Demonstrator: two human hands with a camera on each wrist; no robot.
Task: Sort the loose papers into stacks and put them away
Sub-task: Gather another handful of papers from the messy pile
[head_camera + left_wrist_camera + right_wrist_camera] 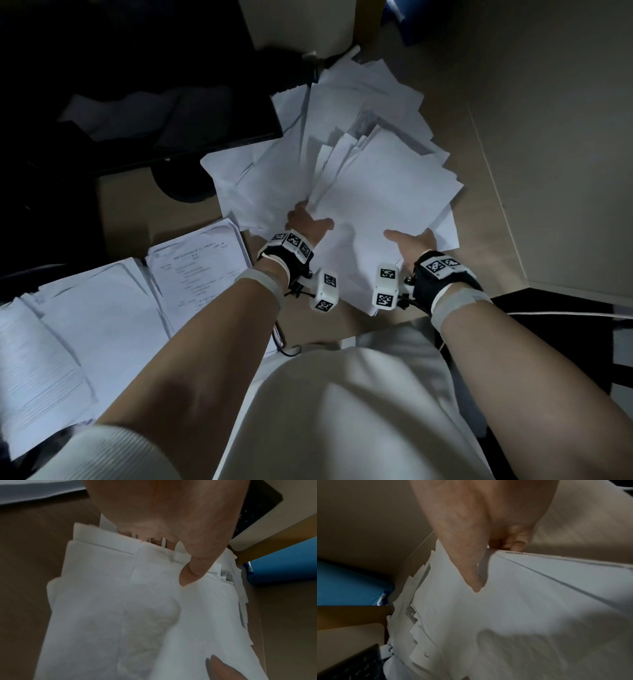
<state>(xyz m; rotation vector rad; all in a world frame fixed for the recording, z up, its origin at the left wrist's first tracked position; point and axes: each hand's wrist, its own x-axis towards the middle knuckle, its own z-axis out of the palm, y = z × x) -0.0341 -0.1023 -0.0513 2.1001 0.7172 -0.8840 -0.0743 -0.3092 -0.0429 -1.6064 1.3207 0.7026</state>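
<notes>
- The left hand [306, 224] grips the near left edge of a fanned bundle of loose papers [380, 202]: thumb [193, 566] on top, fingers [297, 208] tucked underneath.
- The right hand [412, 243] clamps the bundle's near right edge the same way, its thumb [471, 573] pressed on the top sheet.
- The bundle sits over more scattered sheets on the wooden surface [479, 240].
- Printed stacks [102, 315] lie well to the left.
- A dark monitor [137, 85] stands behind them.
- A blue folder [283, 563] lies at the far end.
</notes>
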